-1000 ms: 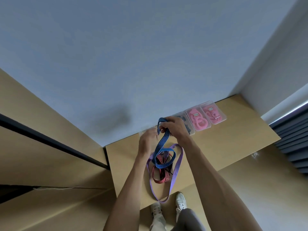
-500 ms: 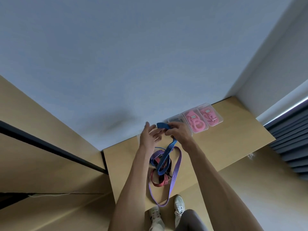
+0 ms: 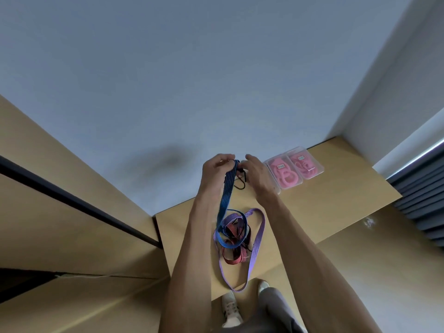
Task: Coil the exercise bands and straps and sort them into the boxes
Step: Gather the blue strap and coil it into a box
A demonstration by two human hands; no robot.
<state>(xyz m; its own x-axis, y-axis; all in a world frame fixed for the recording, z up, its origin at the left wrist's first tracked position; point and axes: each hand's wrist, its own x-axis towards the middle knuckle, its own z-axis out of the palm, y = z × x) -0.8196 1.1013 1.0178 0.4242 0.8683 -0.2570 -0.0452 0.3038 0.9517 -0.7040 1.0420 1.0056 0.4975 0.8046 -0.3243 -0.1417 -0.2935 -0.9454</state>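
My left hand [image 3: 216, 171] pinches the upper end of a blue striped strap [image 3: 227, 195], which hangs down to a loop on the wooden table [image 3: 312, 212]. Close beside it, my right hand [image 3: 255, 174] has its fingers closed at the same end of the strap, near a thin black cord [image 3: 240, 183]. Below my hands lies a pile: a red striped strap [image 3: 234, 257] and a long purple strap [image 3: 257, 241] that reaches the table's front edge. Two clear boxes holding pink bands [image 3: 283, 173] [image 3: 305, 163] stand at the back right.
A third clear box [image 3: 276, 188] is mostly hidden behind my right wrist. The table meets a grey wall at the back. A dark rail [image 3: 72, 198] runs along the left. My shoes [image 3: 230, 308] show below the table's front edge.
My left hand has closed on the strap's top end, which it was only touching with spread fingers. Both hands moved slightly toward the wall, and the blue strap hangs straighter.
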